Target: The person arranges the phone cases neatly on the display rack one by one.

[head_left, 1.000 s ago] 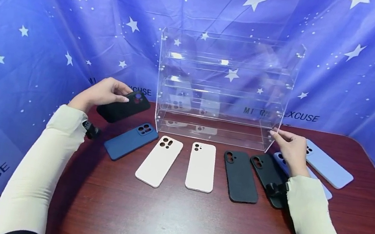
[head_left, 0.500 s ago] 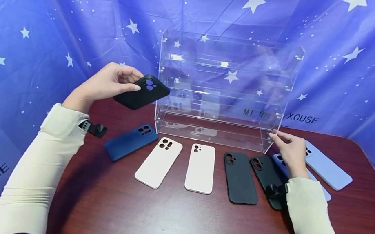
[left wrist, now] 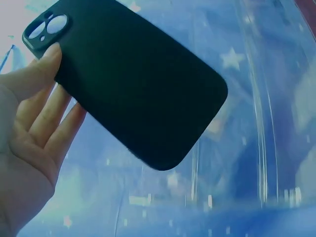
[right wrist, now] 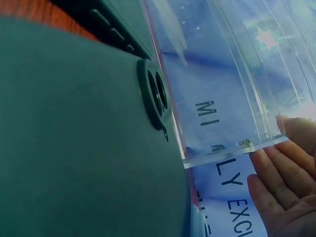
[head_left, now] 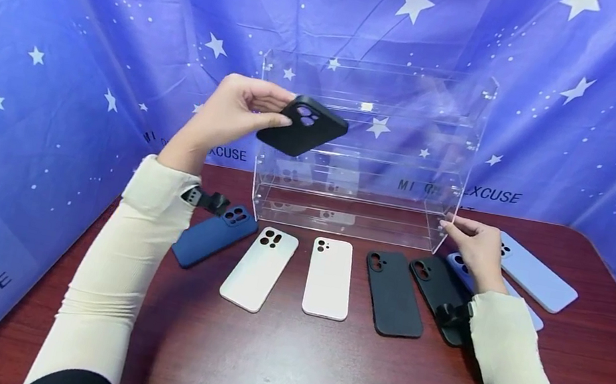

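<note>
My left hand (head_left: 239,109) pinches a black phone case (head_left: 310,131) by its camera end, thumb on the back and fingers beneath. The case is raised in front of the upper left part of a clear acrylic rack (head_left: 350,230). In the left wrist view the phone case (left wrist: 133,79) fills the middle, its camera cutout beside the thumb. My right hand (head_left: 476,244) is at the rack's lower right side. In the right wrist view that hand (right wrist: 286,182) pinches the clear side panel (right wrist: 232,154) between thumb and fingers.
Along the table (head_left: 279,364) in front of the rack lie a navy case (head_left: 215,237), two white cases (head_left: 259,272), two black cases (head_left: 395,295) and two light blue cases (head_left: 539,275). A starry blue curtain (head_left: 47,141) hangs behind and to the sides.
My left hand has lifted the black phone case off the table's back left and carried it up and rightward before the rack. The right hand stays at the rack's side.
</note>
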`<control>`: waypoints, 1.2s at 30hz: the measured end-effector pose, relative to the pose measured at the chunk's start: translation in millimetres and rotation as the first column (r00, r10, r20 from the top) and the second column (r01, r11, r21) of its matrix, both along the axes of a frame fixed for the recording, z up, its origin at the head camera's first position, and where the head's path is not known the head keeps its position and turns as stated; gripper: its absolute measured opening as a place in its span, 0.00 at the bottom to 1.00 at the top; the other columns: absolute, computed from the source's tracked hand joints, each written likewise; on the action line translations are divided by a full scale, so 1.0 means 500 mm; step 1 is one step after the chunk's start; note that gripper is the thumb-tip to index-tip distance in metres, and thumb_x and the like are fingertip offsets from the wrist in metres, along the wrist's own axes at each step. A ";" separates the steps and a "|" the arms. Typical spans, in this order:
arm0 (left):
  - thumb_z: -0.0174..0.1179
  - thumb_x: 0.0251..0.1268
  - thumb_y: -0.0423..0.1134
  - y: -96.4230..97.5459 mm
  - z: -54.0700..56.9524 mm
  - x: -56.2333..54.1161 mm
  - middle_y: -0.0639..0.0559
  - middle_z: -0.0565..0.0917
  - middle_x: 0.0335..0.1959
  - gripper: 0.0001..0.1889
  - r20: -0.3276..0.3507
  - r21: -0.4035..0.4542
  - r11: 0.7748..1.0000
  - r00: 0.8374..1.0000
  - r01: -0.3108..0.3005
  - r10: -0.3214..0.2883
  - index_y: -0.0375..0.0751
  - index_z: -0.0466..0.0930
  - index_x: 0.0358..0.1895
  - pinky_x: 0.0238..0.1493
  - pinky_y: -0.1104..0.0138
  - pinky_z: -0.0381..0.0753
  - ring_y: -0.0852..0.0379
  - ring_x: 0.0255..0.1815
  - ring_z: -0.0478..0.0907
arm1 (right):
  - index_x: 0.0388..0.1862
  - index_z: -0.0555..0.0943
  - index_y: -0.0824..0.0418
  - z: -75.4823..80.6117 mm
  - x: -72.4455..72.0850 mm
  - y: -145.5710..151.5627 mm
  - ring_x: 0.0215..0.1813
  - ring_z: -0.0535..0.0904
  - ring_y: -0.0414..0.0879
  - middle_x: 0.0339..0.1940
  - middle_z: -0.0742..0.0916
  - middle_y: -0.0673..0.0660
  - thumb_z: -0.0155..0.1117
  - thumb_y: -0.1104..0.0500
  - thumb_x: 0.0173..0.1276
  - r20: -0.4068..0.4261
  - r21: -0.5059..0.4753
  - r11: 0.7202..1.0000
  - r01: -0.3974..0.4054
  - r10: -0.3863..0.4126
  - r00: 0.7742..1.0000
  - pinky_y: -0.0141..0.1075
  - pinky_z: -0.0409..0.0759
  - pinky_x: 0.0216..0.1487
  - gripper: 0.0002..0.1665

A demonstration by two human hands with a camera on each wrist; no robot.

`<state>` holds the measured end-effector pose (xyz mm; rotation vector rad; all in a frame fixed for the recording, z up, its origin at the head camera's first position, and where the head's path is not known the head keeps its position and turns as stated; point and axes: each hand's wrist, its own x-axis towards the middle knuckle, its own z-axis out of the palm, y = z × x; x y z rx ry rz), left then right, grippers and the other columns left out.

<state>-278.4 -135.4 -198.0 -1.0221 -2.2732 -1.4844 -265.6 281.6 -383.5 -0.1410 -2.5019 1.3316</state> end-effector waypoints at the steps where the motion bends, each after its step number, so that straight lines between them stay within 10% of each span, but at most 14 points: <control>1: 0.66 0.53 0.24 0.014 0.003 -0.002 0.40 0.86 0.38 0.13 -0.008 0.011 1.000 1.000 0.004 -0.004 0.26 0.82 0.44 0.43 0.69 0.83 0.61 0.37 0.84 | 0.51 0.82 0.64 0.000 0.000 0.000 0.40 0.72 0.28 0.43 0.87 0.51 0.66 0.46 0.61 -0.002 0.001 1.000 0.000 0.000 1.000 0.21 0.70 0.31 0.27; 13: 0.65 0.52 0.22 0.171 0.035 -0.039 0.34 0.84 0.42 0.15 -0.087 0.222 0.974 0.996 0.049 -0.030 0.23 0.81 0.45 0.47 0.66 0.82 0.53 0.41 0.84 | 0.53 0.81 0.63 0.000 0.001 0.006 0.39 0.71 0.28 0.51 0.83 0.64 0.65 0.44 0.62 0.007 0.015 1.000 -0.012 0.012 1.000 0.22 0.71 0.29 0.29; 27: 0.61 0.55 0.18 0.293 0.080 -0.067 0.29 0.80 0.47 0.16 0.025 0.551 0.834 0.999 0.020 -0.040 0.18 0.76 0.49 0.51 0.70 0.79 0.52 0.46 0.83 | 0.53 0.82 0.64 0.003 0.003 0.014 0.35 0.72 0.27 0.49 0.84 0.64 0.65 0.46 0.63 -0.021 0.036 0.999 -0.028 0.029 0.999 0.22 0.71 0.27 0.27; 36: 0.61 0.53 0.18 0.323 0.066 -0.140 0.31 0.79 0.49 0.19 0.062 0.705 0.709 0.996 -0.001 -0.060 0.20 0.75 0.51 0.52 0.71 0.79 0.51 0.49 0.82 | 0.53 0.82 0.62 -0.003 0.004 0.005 0.35 0.72 0.35 0.49 0.84 0.64 0.65 0.44 0.63 0.004 0.047 0.998 -0.037 0.036 0.999 0.26 0.70 0.25 0.27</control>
